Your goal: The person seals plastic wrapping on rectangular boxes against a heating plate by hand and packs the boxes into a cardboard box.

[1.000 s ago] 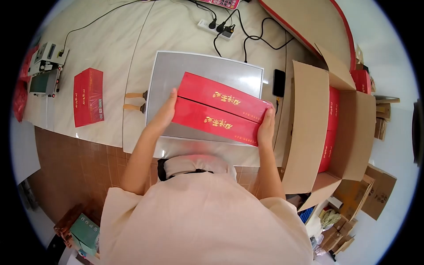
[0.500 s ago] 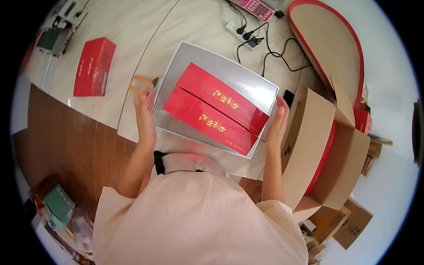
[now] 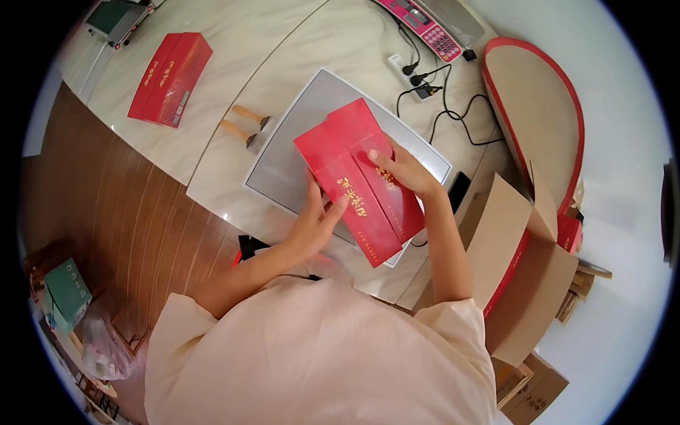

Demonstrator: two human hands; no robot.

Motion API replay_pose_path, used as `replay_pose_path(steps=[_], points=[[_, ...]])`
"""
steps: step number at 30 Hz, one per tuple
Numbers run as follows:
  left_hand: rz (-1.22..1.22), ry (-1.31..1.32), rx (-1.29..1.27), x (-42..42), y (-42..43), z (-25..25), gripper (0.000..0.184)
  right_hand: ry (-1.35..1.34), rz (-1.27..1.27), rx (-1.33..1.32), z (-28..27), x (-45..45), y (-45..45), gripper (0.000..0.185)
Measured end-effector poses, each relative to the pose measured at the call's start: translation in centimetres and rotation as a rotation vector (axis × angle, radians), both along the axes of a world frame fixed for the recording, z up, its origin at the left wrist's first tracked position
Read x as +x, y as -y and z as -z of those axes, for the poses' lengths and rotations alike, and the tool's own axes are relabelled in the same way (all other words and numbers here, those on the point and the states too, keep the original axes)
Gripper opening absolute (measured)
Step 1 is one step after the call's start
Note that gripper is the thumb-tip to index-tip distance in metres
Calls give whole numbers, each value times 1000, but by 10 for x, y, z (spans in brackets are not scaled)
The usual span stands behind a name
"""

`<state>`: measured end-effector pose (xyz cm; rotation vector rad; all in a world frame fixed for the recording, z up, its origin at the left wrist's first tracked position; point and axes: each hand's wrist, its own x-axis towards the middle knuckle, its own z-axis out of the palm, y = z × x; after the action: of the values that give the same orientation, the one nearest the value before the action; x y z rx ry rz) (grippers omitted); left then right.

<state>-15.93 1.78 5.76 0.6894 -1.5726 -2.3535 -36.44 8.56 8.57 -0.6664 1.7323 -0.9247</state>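
Note:
Two red boxes with gold lettering (image 3: 361, 205) lie side by side, tilted, between my hands above the grey panel with a white frame (image 3: 290, 149). My left hand (image 3: 316, 219) grips their near left side, with the thumb on top. Across the right box lies my right hand (image 3: 407, 168), its thumb on the upper face and its other fingers hidden behind the far edge. Left of the panel are two wooden-handled scrapers (image 3: 244, 124).
A red box pair (image 3: 170, 79) sits on the table (image 3: 234, 64) at upper left. An open carton (image 3: 528, 297) with red boxes stands at right. Beyond the panel are a power strip (image 3: 411, 78), cables, a pink scale (image 3: 425, 28) and a phone (image 3: 459, 190).
My hands came off the red boxes, then closed on them again. The boxes have turned to point more toward me. The view has rotated and shifted left.

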Motion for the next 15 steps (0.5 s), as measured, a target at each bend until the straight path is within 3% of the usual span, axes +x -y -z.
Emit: replay_pose_path(steps=[2, 5, 7, 9, 13, 15], points=[[75, -12, 12, -4, 0, -6, 86, -80, 22, -38, -4, 1, -21, 78], [190, -93, -152, -10, 1, -28, 91, 27, 334, -219, -28, 21, -58, 80], [253, -136, -476, -17, 6, -49, 95, -113, 508, -416, -38, 45, -68, 92], [275, -207, -550, -22, 6, -50, 96, -194, 618, -502, -38, 63, -79, 93], [303, -342, -756, -29, 21, -41, 98, -214, 701, -594, -10, 89, -98, 94], [338, -356, -715, -27, 29, -34, 95, -184, 696, -598, 7, 99, -105, 95]])
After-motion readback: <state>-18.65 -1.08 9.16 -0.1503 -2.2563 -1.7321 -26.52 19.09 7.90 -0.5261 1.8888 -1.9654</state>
